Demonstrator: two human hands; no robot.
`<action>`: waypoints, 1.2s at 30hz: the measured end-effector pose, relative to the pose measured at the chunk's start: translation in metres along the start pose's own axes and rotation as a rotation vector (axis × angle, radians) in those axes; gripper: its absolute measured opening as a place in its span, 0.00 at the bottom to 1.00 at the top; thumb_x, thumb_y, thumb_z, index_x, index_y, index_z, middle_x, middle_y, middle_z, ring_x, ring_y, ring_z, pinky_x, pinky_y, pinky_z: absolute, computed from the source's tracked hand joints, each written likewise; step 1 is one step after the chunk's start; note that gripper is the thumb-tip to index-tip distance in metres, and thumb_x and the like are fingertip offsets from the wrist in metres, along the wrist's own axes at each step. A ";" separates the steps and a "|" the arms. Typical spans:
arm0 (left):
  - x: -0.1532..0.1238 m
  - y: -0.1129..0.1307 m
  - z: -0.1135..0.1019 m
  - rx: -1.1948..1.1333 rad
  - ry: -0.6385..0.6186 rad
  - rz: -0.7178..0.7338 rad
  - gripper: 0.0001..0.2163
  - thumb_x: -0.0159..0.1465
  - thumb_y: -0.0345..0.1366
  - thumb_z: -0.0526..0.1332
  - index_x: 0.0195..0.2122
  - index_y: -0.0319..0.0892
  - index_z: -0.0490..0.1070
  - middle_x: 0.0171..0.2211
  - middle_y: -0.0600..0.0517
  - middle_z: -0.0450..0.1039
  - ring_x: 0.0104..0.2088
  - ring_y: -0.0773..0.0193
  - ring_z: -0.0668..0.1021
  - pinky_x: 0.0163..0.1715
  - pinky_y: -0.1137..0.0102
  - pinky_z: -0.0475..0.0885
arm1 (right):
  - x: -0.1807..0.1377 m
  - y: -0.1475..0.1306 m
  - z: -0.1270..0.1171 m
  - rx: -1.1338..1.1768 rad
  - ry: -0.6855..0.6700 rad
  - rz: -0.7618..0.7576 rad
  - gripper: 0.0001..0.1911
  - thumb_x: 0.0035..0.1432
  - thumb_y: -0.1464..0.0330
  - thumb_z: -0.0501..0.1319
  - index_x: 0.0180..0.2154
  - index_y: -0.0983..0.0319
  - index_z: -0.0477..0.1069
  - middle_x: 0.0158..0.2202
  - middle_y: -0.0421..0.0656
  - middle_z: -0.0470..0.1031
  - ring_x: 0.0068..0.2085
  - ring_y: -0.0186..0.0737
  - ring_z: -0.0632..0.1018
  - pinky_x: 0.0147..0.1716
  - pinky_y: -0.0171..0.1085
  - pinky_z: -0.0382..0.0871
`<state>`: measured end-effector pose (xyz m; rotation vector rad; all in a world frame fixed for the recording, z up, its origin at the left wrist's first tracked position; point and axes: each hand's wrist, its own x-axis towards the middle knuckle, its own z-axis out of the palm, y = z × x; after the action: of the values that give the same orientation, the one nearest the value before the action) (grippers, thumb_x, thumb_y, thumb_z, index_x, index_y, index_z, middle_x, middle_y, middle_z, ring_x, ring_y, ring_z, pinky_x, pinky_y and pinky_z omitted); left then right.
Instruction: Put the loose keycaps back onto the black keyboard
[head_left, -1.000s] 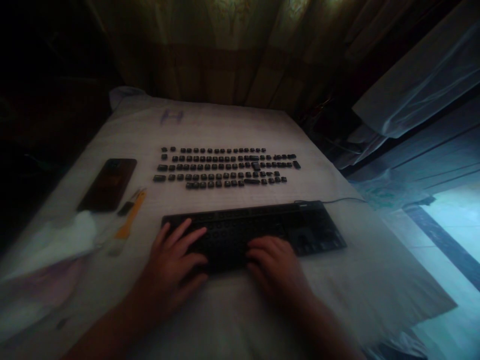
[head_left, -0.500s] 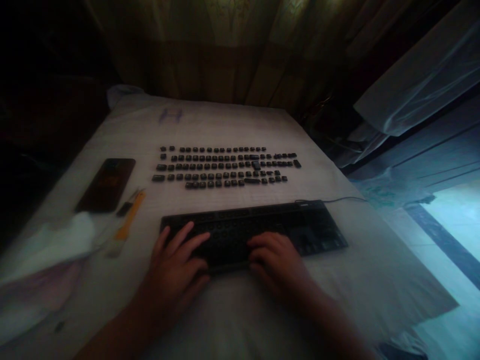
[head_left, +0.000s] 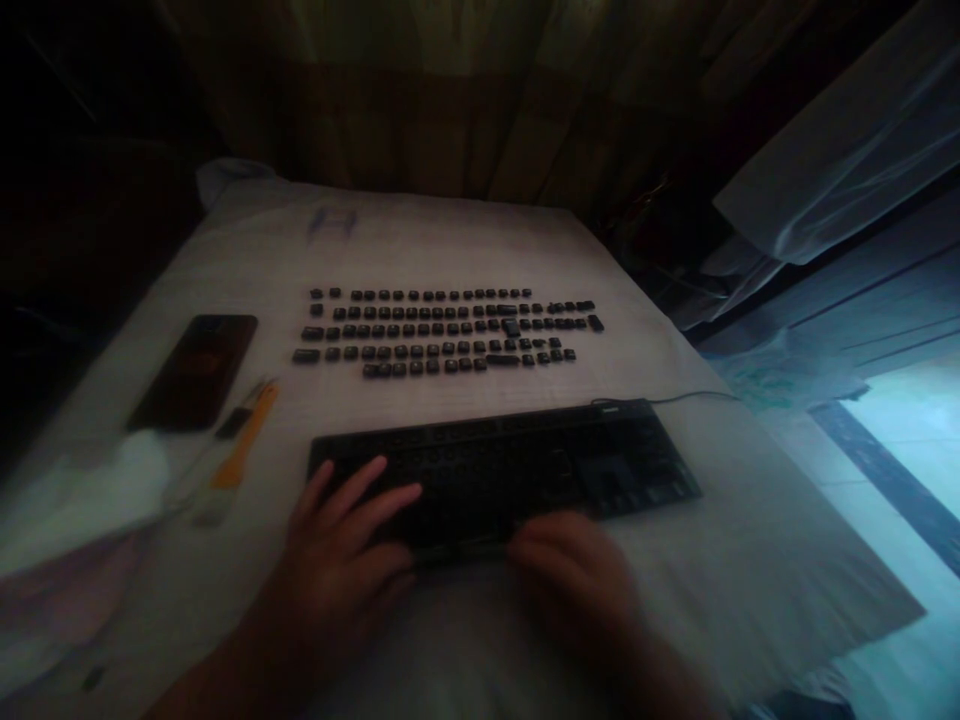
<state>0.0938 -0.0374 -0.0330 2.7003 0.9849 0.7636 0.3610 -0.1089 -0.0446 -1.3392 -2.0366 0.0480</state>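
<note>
A black keyboard frame [head_left: 525, 465] with its keys removed lies on a white cloth [head_left: 465, 250]. My left hand [head_left: 341, 540] rests on its left end with fingers spread flat. At the near edge of the frame my right hand [head_left: 577, 580] is smeared by motion, its fingers curled. Several loose black keycaps [head_left: 442, 330] are laid out in rows beyond the frame.
A dark phone [head_left: 195, 370] lies at the left, with an orange-handled tool [head_left: 244, 445] beside it. White crumpled material [head_left: 82, 500] sits at the near left. The keyboard's cable [head_left: 682, 397] runs off right. The cloth's edge drops off on the right.
My right hand has slid back from the keyboard frame's top toward its near edge. The left hand has stayed put. The view has shifted slightly.
</note>
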 end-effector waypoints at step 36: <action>-0.003 -0.011 -0.001 0.033 -0.040 0.066 0.06 0.66 0.33 0.60 0.37 0.52 0.75 0.58 0.58 0.72 0.68 0.54 0.60 0.69 0.47 0.44 | -0.002 -0.001 0.003 -0.010 -0.014 0.012 0.11 0.66 0.75 0.57 0.33 0.60 0.75 0.29 0.42 0.78 0.29 0.37 0.75 0.28 0.36 0.69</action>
<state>0.0855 -0.0303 -0.0372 2.7778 0.9111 0.7078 0.3587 -0.1099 -0.0478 -1.3614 -2.0433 0.0530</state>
